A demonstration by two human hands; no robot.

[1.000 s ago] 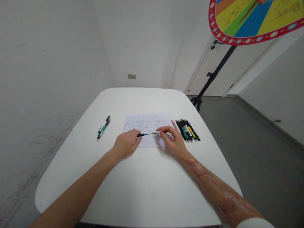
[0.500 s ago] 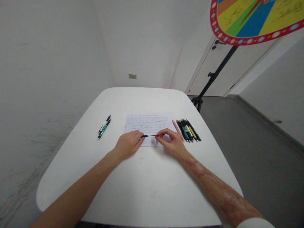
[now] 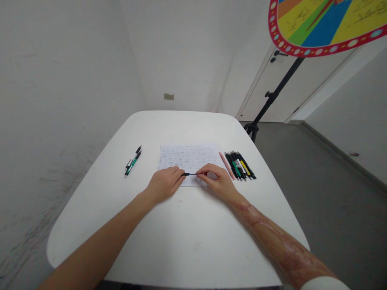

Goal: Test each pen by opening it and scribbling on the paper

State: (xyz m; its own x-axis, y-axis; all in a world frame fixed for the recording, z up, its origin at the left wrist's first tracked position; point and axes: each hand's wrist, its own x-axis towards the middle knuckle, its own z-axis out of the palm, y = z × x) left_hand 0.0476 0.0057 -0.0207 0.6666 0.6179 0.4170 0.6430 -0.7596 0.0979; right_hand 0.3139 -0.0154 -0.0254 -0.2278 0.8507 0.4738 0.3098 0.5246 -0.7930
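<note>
My left hand (image 3: 164,182) is closed around a pen barrel (image 3: 185,174), whose black end sticks out past the fingertips. A thin dark pen refill (image 3: 193,174) runs from that end to my right hand (image 3: 218,180), which pinches it between thumb and fingertips. Most of the barrel is hidden by the left fingers. Both hands are over the lower part of a sheet of paper (image 3: 189,155) covered in handwritten lines. Just right of my right hand, a pink pen (image 3: 226,165) lies at a slant.
Beside the pink pen, several pens (image 3: 240,166) in black, green, white and yellow lie in a row. Two pens (image 3: 133,163) rest on the left of the white table (image 3: 181,241). A colourful wheel (image 3: 326,28) on a black stand (image 3: 269,100) rises behind the table's right edge.
My right hand has shifted slightly left and the barrel end slightly right, so a shorter length of refill shows between the hands. The other pens and the paper have not moved.
</note>
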